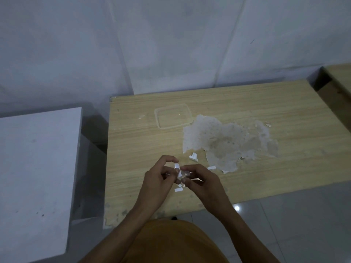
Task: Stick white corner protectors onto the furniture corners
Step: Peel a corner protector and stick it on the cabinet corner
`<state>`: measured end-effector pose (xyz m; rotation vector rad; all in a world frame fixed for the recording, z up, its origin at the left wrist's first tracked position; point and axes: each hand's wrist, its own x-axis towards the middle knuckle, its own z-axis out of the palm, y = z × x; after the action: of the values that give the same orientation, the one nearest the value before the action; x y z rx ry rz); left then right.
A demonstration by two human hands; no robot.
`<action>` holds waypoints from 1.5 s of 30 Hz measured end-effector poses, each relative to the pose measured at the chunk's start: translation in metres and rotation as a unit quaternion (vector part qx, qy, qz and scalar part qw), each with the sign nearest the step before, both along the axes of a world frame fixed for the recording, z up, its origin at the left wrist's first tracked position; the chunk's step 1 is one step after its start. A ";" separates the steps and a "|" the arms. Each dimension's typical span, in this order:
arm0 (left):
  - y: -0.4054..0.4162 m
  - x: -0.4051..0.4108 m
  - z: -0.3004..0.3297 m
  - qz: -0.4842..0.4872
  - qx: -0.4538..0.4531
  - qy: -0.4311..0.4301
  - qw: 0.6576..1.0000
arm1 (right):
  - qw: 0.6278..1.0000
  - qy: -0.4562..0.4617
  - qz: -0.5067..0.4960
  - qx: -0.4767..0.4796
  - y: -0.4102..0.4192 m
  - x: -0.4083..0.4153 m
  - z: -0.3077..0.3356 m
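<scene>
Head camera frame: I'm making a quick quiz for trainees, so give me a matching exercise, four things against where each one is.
Things:
1. clear plastic lid
2. white corner protector
3. small white piece
4. white cabinet

Places:
A. pinched between the left hand and right hand
B. left of the wooden table
C. far part of the table
D. loose beside the worn patch

Pairs: 1-C, 2-D, 3-A, 4-B

Head view looks steeply down, near, over the wooden table [247, 103].
</scene>
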<state>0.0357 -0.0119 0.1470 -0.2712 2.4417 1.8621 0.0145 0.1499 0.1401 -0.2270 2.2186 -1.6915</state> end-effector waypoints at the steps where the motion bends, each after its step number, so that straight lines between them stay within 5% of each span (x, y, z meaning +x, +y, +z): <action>1: 0.001 0.000 0.002 -0.001 0.003 0.003 1.000 | 1.000 0.018 -0.004 0.006 0.001 0.000 0.001; 13: -0.002 -0.005 0.020 -0.036 -0.075 0.051 0.995 | 0.990 0.109 0.070 0.051 0.014 -0.013 0.028; 26: -0.007 -0.009 0.030 -0.164 -0.117 0.047 0.978 | 0.990 0.042 0.090 0.102 0.030 -0.017 0.041; 37: -0.013 -0.017 0.029 -0.230 -0.043 0.006 0.972 | 0.988 0.021 0.108 0.111 0.048 -0.021 0.039; 45: -0.010 -0.021 0.019 -0.160 -0.019 0.015 0.987 | 0.995 0.006 0.050 0.088 0.057 -0.019 0.024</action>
<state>0.0149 -0.0218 0.1663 0.1426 2.3699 1.6941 -0.0050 0.2069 0.1645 -0.2992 2.3081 -1.4389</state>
